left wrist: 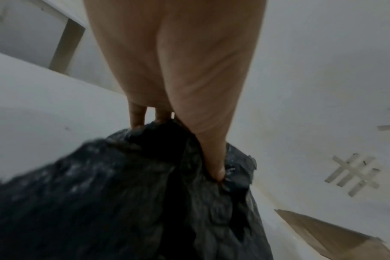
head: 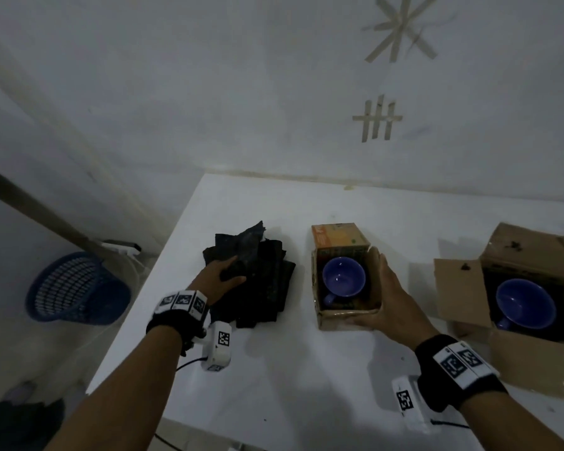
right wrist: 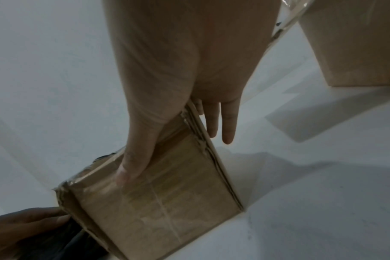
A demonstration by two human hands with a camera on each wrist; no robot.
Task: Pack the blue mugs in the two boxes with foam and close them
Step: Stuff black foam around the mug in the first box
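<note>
From the head view, the left hand [head: 223, 277] grasps the top sheet of a dark foam pile [head: 258, 281] on the white table [head: 290, 369]; the right hand [head: 388, 294] clasps the near right corner of the small box [head: 345, 315], where a blue mug [head: 343, 276] sits upright; a second mug [head: 525, 303] sits in the larger open box [head: 459, 288] further right; a blue basket [head: 75, 288] lies on the floor. From the left wrist, thumb and fingers [left wrist: 214, 158] pinch the foam [left wrist: 122, 202]. From the right wrist, the thumb [right wrist: 134, 161] presses the box's front [right wrist: 167, 202]; the fingers [right wrist: 228, 126] lie along its side.
</note>
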